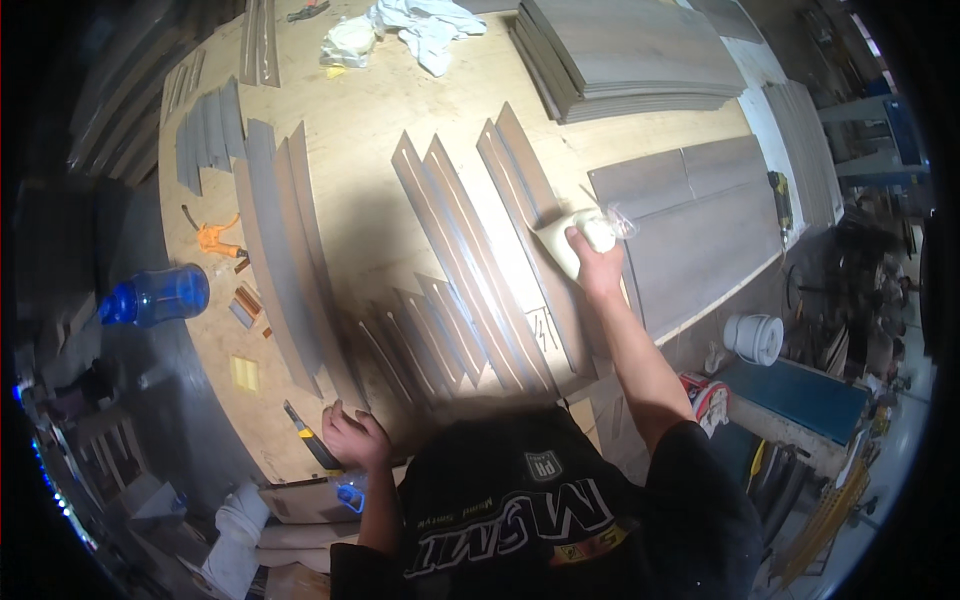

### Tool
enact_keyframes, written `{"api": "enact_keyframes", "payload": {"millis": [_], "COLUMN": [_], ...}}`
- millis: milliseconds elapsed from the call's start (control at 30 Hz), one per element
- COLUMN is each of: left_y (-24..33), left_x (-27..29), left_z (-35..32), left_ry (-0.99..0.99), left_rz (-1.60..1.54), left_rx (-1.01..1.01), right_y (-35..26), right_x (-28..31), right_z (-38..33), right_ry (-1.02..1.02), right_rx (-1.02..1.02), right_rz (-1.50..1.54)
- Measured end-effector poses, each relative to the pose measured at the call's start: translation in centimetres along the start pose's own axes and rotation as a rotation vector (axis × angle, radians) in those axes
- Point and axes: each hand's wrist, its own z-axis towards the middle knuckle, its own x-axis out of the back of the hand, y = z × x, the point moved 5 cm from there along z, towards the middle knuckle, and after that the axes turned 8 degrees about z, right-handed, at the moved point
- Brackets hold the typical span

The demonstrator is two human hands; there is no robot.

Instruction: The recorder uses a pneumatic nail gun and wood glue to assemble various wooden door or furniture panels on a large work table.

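My right hand [597, 262] is closed around a clear plastic bag of white glue [562, 248], its loose top bunched above the fist. The bag's narrow corner points left over a brown strip [515, 165] that carries a thin white line. To the left lie two long strips [450, 230] and several shorter strips [415, 330], also with white lines running along them. Near the front edge of the table rests my left hand [357, 437], holding nothing, its fingers loosely curled and apart. Beside it lies a utility knife [312, 436] with a yellow and black handle.
Long bare strips [270, 250] lie at left, near an orange clamp [215, 236] and a blue bottle [160, 296]. Grey-brown panels [640, 50] are stacked at the far right, with flat panels [700, 230] nearer. White cloth [425, 25] lies at the back. A white bucket [753, 339] stands off the table.
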Motion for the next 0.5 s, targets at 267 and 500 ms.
{"api": "enact_keyframes", "payload": {"millis": [267,500], "left_y": [0.2,0.4], "left_x": [0.2,0.5], "left_z": [0.1,0.0], "left_ry": [0.016,0.017], "left_rz": [-0.016,-0.018], "left_rx": [-0.031,-0.065], "right_y": [2.8,3.8], "right_x": [8.4,13.1], "right_z": [-8.1,-14.5], "right_ry": [-0.006,0.038], "right_rx": [-0.085,-0.202], "right_rz": [-0.148,-0.184]}}
